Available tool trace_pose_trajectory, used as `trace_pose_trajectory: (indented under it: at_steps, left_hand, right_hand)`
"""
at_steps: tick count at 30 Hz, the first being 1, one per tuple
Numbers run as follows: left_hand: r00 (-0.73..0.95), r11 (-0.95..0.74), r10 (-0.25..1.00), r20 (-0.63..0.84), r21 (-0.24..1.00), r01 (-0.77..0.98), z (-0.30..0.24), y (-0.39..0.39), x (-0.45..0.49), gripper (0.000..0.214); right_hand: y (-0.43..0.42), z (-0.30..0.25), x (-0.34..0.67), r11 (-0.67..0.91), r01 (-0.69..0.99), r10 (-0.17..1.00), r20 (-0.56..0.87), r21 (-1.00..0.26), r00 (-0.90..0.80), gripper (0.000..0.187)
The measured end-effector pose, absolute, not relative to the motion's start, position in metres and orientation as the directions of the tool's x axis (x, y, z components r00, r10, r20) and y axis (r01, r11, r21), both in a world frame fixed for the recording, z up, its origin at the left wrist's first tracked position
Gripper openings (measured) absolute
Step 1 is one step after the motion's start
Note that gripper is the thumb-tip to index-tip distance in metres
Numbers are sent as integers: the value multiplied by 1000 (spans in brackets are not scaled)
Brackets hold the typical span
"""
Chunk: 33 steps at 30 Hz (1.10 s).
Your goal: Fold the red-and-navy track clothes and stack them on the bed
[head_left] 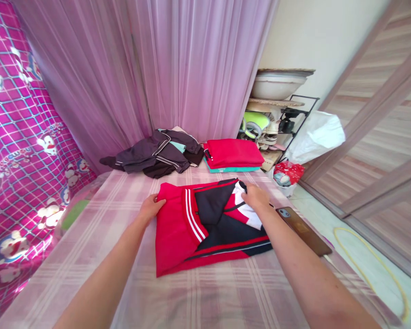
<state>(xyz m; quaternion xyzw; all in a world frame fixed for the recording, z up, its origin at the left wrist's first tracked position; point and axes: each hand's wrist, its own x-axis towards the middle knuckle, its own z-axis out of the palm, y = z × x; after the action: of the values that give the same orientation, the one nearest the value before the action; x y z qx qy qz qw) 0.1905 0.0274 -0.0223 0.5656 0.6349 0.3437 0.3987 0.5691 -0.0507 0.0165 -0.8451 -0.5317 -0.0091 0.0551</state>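
A red, navy and white jacket lies partly folded on the checked bed cover, with a white double stripe on its red ribbed band. At its left edge my left hand pinches the red cloth, the thumb on top and the other fingers partly hidden. My right hand is closed on the white and dark part at the jacket's far right; its fingertips are largely out of sight. Just right of my right forearm lies a phone with a cable at its near end.
Behind the jacket are a loose pile of dark clothes and a folded red and turquoise stack. A shoe rack with a basin on top stands beyond the bed's right corner. Purple curtains hang behind.
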Motion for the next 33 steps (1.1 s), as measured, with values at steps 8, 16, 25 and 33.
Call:
trace_pose_trajectory:
  at_steps: [8,16,25,33]
  left_hand:
    - [-225,221,963,-147,911,348,-45,-37,124,86]
    - [-159,119,987,-9,708,696,-40,-46,74,58]
    - [-3,40,999,-47,810,585,-17,0,62,60]
    - [158,49,948,-277,616,786,-8,-5,72,43]
  right_hand:
    - [46,69,477,-16,998,949,313,-56,33,52]
    - [44,47,425,140,975,973,208,-172,-103,56]
    - [-92,-35,491,-408,833,888,49,-374,457,58]
    - [-28,-23,480,-390,719,893,-45,-576,449,80]
